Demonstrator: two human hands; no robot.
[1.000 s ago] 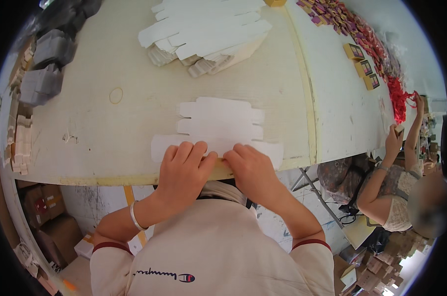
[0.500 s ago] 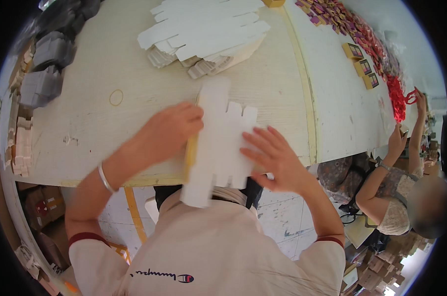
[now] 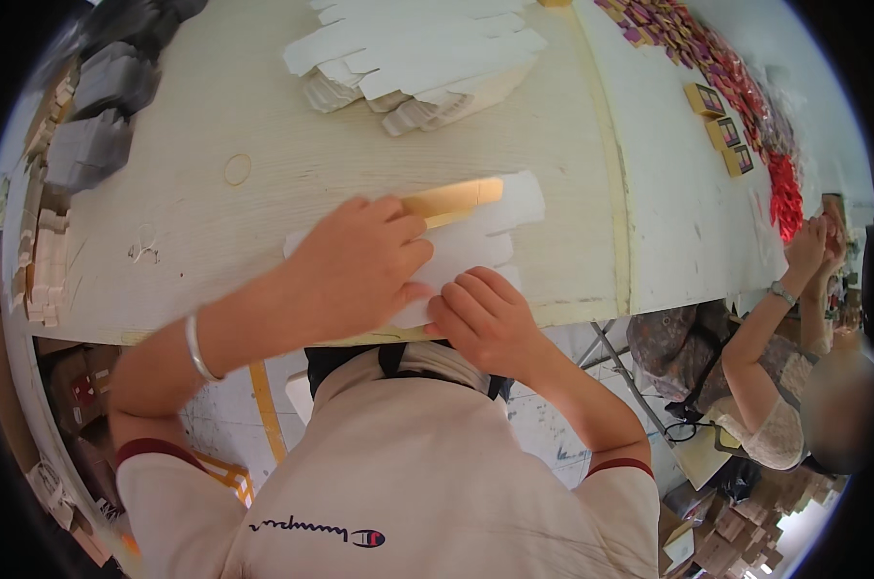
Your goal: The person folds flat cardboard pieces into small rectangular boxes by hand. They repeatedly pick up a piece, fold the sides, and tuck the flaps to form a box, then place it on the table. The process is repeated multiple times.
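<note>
A flat carton blank (image 3: 471, 253), white inside and gold outside, lies at the table's near edge in front of me. Its far side is bent over, so a long gold panel (image 3: 461, 200) faces up. My left hand (image 3: 364, 256) is closed on the blank at the left end of that panel, covering much of the left part. On the near side my right hand (image 3: 485, 323) has its fingers curled against the blank's near edge. The two thumbs are close together. What lies under my fingers is hidden.
A stack of white carton blanks (image 3: 427, 58) stands beyond my hands. A rubber band (image 3: 237, 170) lies to its left. Grey stacked pieces (image 3: 89, 150) line the left edge. At right are gold boxes (image 3: 729, 133), red ribbon (image 3: 786, 198) and a co-worker's hands (image 3: 815, 241).
The blank has turned from upright to crosswise, and its gold panel now shows. My right hand has come in from the right and closed on it. The co-worker's hands have come together.
</note>
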